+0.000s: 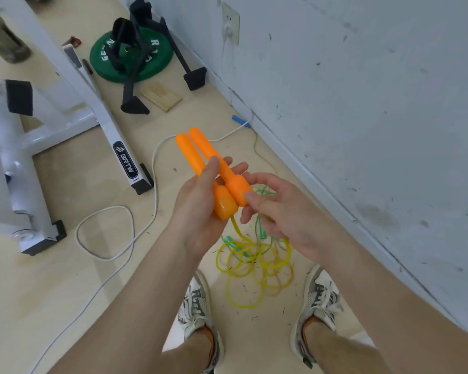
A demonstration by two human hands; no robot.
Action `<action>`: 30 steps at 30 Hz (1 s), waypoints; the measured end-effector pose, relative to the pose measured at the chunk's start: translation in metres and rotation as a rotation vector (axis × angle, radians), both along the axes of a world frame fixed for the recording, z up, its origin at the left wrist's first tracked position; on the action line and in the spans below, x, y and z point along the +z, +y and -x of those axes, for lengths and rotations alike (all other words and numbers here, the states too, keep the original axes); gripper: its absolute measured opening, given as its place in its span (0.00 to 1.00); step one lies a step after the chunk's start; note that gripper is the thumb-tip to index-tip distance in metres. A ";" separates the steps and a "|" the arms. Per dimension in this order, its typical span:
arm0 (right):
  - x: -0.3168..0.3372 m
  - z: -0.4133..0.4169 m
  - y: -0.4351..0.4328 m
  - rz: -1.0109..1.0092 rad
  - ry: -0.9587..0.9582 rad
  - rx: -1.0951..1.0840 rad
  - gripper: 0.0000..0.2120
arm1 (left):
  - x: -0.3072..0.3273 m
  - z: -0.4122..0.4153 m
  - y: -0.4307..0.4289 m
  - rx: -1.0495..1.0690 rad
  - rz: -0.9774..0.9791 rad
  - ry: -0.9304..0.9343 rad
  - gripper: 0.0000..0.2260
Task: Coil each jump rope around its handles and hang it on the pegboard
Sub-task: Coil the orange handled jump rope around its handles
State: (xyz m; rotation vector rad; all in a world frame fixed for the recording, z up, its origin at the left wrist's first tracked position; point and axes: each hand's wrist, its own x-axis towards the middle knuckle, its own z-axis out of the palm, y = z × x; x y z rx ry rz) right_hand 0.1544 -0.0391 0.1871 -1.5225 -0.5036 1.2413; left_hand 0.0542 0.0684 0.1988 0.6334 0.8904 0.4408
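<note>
Two orange jump-rope handles lie side by side in my left hand, which grips them around their middle. My right hand pinches the thick lower end of the right handle with thumb and fingers. The yellow-orange rope hangs from the handles and lies in loose loops on the floor between my shoes. A green rope is tangled among those loops, partly hidden behind my right hand. No pegboard is in view.
A white wall runs along the right. A white bench frame stands at left, with a green weight plate, black stands and a wood block behind it. A white cable snakes over the floor. A blue handle lies by the wall.
</note>
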 end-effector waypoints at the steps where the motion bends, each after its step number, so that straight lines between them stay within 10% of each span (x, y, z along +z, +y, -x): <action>1: -0.001 0.002 0.000 0.013 -0.030 0.042 0.11 | 0.002 0.000 -0.001 0.026 0.006 -0.008 0.14; 7: -0.004 -0.006 -0.001 0.311 -0.517 0.015 0.15 | 0.015 0.001 -0.010 -0.054 -0.622 0.228 0.06; 11: 0.005 -0.010 -0.005 0.316 0.294 0.240 0.39 | 0.012 -0.001 -0.023 -0.223 -1.096 0.199 0.03; 15: -0.001 -0.001 -0.017 -0.037 0.717 0.186 0.28 | 0.013 0.005 -0.036 -0.540 -1.561 0.300 0.14; 20: 0.008 -0.001 -0.033 -0.191 0.770 0.017 0.17 | 0.024 0.017 -0.056 -0.828 -1.686 0.312 0.28; 26: -0.001 -0.004 -0.035 -0.122 0.519 -0.003 0.08 | 0.032 0.019 -0.041 -0.815 -1.126 -0.049 0.38; 30: 0.003 -0.014 -0.032 0.034 0.222 0.248 0.13 | 0.019 0.016 -0.027 -0.949 -1.313 0.118 0.43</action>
